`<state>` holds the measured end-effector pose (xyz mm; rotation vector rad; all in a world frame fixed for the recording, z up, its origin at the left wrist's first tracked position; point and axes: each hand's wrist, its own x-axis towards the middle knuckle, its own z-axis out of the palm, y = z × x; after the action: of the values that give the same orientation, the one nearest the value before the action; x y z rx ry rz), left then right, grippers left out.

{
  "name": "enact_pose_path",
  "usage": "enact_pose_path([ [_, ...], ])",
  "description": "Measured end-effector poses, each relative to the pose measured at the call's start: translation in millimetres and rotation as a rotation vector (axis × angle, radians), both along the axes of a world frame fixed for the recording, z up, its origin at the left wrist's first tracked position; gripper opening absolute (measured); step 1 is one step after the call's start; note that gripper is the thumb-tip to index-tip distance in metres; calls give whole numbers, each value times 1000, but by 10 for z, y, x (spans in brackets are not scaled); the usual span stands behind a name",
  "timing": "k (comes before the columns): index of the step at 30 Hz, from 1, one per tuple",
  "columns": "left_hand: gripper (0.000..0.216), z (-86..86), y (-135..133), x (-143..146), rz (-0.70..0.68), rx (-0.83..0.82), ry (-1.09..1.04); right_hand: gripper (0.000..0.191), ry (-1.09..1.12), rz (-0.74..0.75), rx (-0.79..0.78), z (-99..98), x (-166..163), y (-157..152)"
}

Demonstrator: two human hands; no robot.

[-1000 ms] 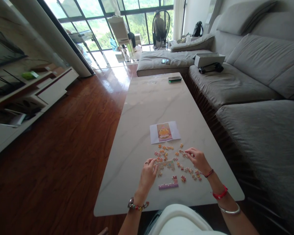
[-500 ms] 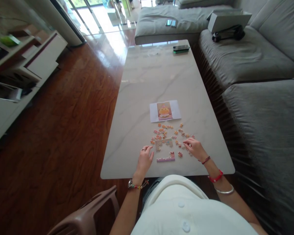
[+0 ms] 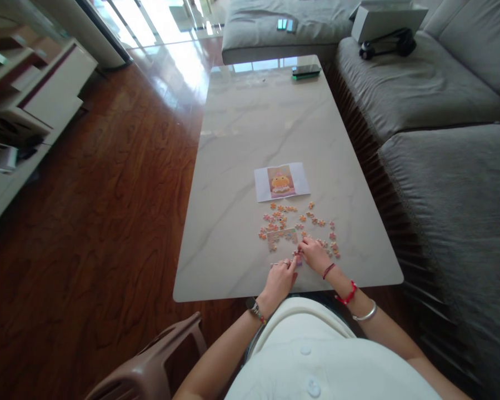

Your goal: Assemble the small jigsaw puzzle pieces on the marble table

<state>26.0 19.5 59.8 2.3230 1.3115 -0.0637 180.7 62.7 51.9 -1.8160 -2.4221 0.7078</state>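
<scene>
Head view now: the purple puzzle strip (image 3: 299, 260) lies crosswise on the surface (image 3: 225, 233), mostly beneath the left hand (image 3: 278, 279), right hand (image 3: 314, 255) bunched at its right end, either grip's hold impossible to tell!

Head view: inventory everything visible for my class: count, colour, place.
Table: 1, white marbled, centre.
Printed sheet: 1, white, on table.
Loose puzzle pieces: many, orange and pink, below sheet.
Pale joined section: 1, beige, among pieces.
Lower joined section: 1, purplish, partly covered.
Dark device: 1, black, table's far end.
Sofa: 1, grey, right, far.
Box: 1, white, on sofa.
Gadget: 1, black, before box.
Small devices: 2, bluish, sofa.
Stool: 1, brown, lower left.
Cabinet: 1, white, left.
Floor: 1, brown, left.
Shirt: 1, white, bottom.
Left hand: 1, over lower section.
Right hand: 1, beside left.
</scene>
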Motion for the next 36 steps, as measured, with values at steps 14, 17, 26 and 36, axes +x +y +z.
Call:
enact_pose_path([
  [14,43,-118,59,49,-64,-25,155,18,210,-85,-103,-144,4,37],
  [17,42,-147,93,43,-66,-53,167,19,247,28,-107,-146,13,75],
  [26,42,-99,137,-4,-75,-130,159,17,85,166,-19,-89,-11,65],
  [36,41,-27,110,46,-40,-138,121,14,52,273,-6,-51,14,-1],
])
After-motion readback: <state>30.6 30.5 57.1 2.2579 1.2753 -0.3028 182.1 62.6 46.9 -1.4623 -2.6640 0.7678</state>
